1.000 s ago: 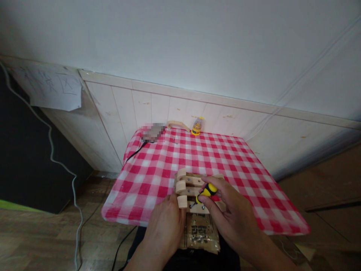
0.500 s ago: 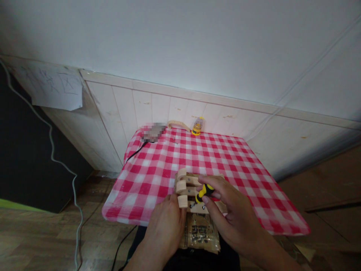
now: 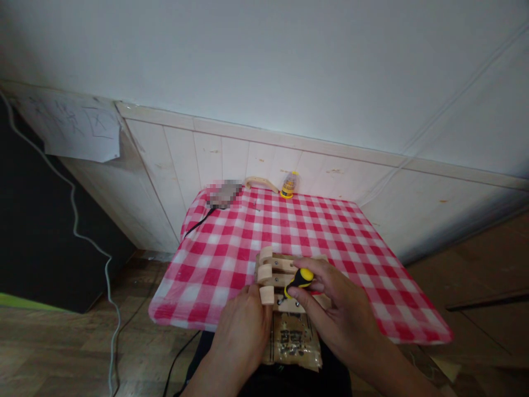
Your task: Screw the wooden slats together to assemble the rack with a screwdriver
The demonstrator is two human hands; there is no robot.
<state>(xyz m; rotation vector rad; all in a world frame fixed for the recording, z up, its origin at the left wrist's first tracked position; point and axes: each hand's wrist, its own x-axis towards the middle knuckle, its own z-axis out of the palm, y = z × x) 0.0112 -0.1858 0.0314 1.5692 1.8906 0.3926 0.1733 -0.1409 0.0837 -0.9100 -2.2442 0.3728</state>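
Observation:
A pale wooden assembly (image 3: 275,270) with rounded rollers lies at the near edge of the red-and-white checked table (image 3: 231,248). My left hand (image 3: 243,328) presses against its near left side, fingers curled on the wood. My right hand (image 3: 336,314) pinches a small screwdriver (image 3: 298,280) with a yellow and black handle, its tip down on the assembly's near part. A brown printed packet (image 3: 294,342) sits just under the wooden piece, at the table edge.
At the table's far edge stand a small yellow bottle (image 3: 289,184), a curved wooden piece (image 3: 260,182) and a blurred grey object (image 3: 224,194) with a black cable (image 3: 198,223). A white panelled wall rises behind. A pale cord (image 3: 88,240) hangs at left.
My right hand's fingers have shifted slightly round the screwdriver handle, which stays tip-down on the wood. My left hand and the assembly have stayed put.

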